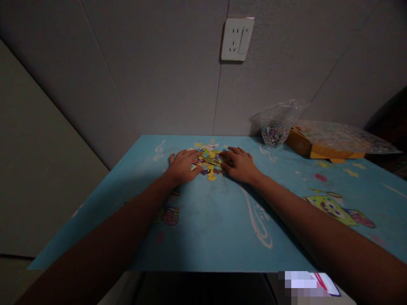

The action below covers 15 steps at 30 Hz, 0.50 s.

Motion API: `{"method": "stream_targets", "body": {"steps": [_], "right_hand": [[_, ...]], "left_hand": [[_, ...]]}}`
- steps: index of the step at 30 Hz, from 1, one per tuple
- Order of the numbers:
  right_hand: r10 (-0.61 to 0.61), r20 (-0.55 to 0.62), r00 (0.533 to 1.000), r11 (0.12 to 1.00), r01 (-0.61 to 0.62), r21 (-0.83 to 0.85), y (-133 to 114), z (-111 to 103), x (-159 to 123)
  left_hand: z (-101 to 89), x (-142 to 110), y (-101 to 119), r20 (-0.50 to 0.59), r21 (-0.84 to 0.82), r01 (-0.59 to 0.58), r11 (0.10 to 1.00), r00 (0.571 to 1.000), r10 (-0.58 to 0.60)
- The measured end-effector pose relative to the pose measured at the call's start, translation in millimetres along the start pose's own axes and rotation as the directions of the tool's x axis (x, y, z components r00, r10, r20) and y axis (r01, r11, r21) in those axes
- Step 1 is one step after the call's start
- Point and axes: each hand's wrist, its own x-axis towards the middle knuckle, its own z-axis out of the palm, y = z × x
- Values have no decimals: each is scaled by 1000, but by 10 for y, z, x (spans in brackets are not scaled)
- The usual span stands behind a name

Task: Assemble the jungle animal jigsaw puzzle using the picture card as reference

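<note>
A loose heap of jigsaw puzzle pieces (210, 161), mostly yellow with some darker bits, lies toward the far side of the blue cartoon-printed table (210, 228). My left hand (185, 166) rests at the heap's left side, palm down, with fingers stretched over the pieces and the thumb apart. On the opposite side, my right hand (239, 165) bends its spread fingers around the heap's edge, touching pieces. Each hand appears to hold nothing. Some pieces are hidden under the fingers.
At the back right stand an orange-yellow box (300, 143) with clear plastic wrap (346, 134) over it and a clear bag with a net pattern (275, 129). A wall with a socket (237, 39) borders the table's far edge. A lit screen (327, 284) shows below the near edge.
</note>
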Motion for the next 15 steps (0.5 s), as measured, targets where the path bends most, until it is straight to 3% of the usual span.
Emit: {"method": "stream_targets", "body": {"steps": [4,6,10,15], "right_hand": [[-196,49,979,981,195,13,-24,4,-19],[-239,34,970,971,237,40,-33,6,-12],[-204,-27,979,972,205,111,-40,-11,19],[-90,-69,994,992,96,81,-37,-16,15]], "left_hand": [[-2,-9,23,35,-36,-50,998,998,51],[1,-9,24,19,-53,-64,997,998,65],[-9,10,19,-58,-92,-75,993,996,70],[-35,19,33,-116,-64,-115,991,988,107]]}}
